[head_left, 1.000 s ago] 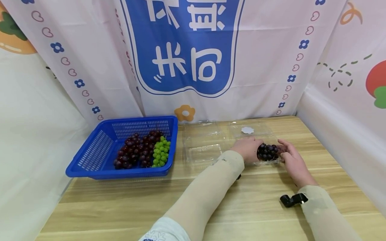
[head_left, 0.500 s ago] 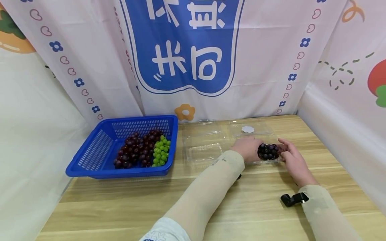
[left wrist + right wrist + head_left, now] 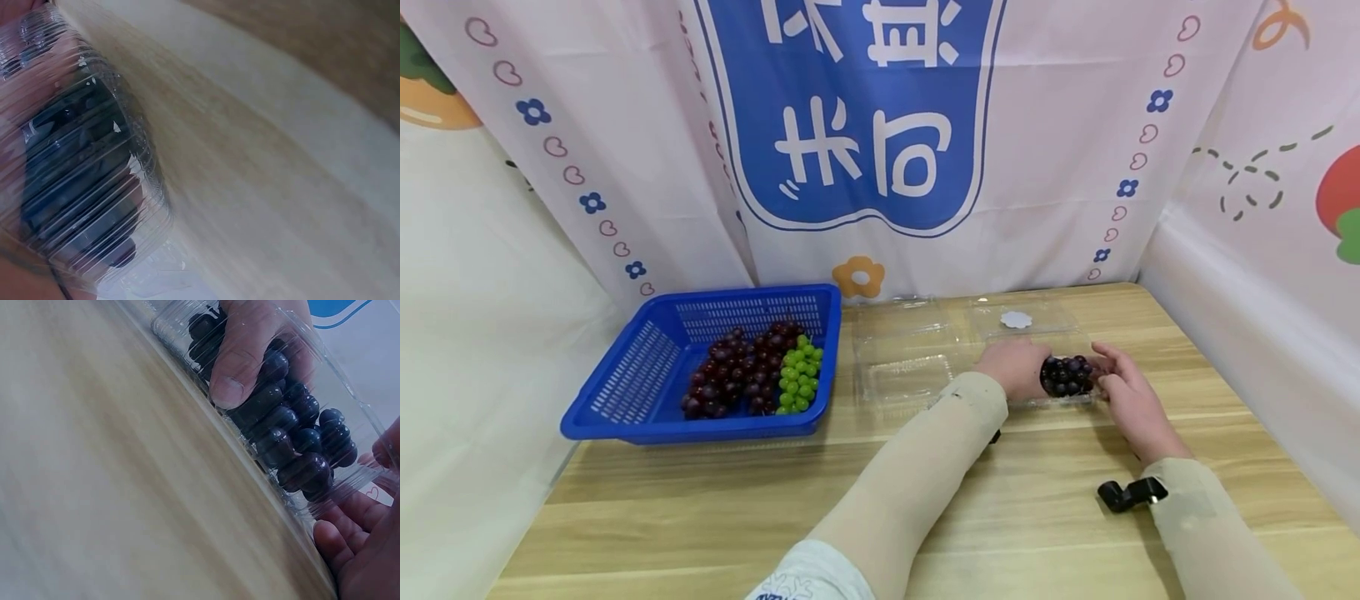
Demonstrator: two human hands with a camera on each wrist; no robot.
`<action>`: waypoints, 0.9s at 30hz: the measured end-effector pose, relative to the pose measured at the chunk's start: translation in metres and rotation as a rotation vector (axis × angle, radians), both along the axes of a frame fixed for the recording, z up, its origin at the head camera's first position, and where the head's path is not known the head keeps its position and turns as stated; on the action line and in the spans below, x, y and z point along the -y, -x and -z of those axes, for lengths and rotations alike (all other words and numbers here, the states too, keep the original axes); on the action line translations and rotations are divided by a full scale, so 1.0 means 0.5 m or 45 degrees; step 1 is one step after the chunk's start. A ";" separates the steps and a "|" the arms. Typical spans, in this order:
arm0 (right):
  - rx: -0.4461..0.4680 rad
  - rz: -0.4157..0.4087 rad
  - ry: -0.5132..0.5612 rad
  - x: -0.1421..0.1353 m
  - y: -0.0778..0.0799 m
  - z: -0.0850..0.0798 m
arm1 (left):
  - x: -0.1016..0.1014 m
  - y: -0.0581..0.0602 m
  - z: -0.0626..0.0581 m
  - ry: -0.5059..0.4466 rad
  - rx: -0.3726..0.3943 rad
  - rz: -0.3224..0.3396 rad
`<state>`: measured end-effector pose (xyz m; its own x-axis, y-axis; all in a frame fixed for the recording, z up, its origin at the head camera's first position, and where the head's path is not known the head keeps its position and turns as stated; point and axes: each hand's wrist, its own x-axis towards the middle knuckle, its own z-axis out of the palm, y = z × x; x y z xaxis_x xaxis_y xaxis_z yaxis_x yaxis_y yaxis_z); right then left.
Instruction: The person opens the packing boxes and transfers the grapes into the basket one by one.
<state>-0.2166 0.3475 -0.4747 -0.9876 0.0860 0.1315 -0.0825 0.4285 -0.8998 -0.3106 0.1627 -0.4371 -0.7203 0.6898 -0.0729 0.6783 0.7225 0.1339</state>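
Observation:
A bunch of dark grapes lies in the base of a clear plastic clamshell box at the right of the table. My left hand reaches into the box and grips the bunch. In the right wrist view its thumb presses along the near side of the grapes, with other fingers behind them. My right hand holds the box's right end, thumb at the rim and fingers curled against the outer wall. Through the ribbed box wall, the left wrist view shows the dark grapes blurred.
A second clear clamshell box stands open to the left. Farther left, a blue basket holds red grapes and green grapes. The box's lid, with a white label, lies back toward the printed curtain.
Hands, grapes and box keep almost the same places. The head view has shifted very slightly.

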 end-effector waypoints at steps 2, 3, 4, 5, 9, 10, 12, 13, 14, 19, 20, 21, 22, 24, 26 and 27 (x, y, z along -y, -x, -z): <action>-0.005 -0.001 0.001 0.000 0.001 -0.001 | 0.002 0.000 -0.003 -0.002 0.003 0.003; -0.006 -0.003 0.005 0.000 0.001 -0.001 | 0.002 0.000 -0.005 0.002 0.001 0.007; -0.005 -0.005 0.005 0.001 0.002 -0.001 | 0.003 -0.001 -0.006 0.003 0.002 0.009; -0.003 -0.006 0.006 0.001 0.002 0.000 | 0.004 -0.001 -0.007 0.004 0.004 0.011; -0.003 -0.006 0.014 0.003 0.003 0.000 | 0.008 -0.001 -0.009 0.014 0.002 0.004; -0.004 -0.005 0.013 0.004 0.003 0.000 | 0.009 -0.001 -0.010 0.012 0.005 0.000; -0.007 -0.002 0.012 0.005 0.003 -0.001 | 0.009 0.000 -0.011 0.010 0.005 -0.006; -0.006 -0.001 0.008 0.005 0.003 -0.001 | 0.009 0.001 -0.010 0.007 0.005 -0.006; -0.005 -0.001 0.008 0.005 0.003 -0.002 | 0.009 0.002 -0.009 0.005 0.007 -0.007; 0.004 -0.001 -0.005 0.005 0.003 -0.004 | 0.005 0.007 -0.004 0.002 0.013 -0.007; 0.005 0.000 -0.008 0.005 0.002 -0.004 | 0.004 0.009 -0.002 -0.001 0.016 -0.011; 0.007 0.003 -0.014 0.004 0.002 -0.004 | 0.003 0.010 -0.001 -0.006 0.019 -0.013; 0.009 0.006 -0.018 0.004 0.002 -0.004 | 0.002 0.011 0.000 -0.009 0.021 -0.018; 0.015 0.011 -0.025 0.002 0.001 -0.004 | 0.000 0.012 0.002 -0.013 0.020 -0.026; 0.021 0.016 -0.030 0.000 0.002 -0.002 | -0.002 0.012 0.002 -0.017 0.016 -0.034; 0.024 0.016 -0.030 -0.002 0.002 -0.001 | -0.003 0.012 0.002 -0.020 0.006 -0.033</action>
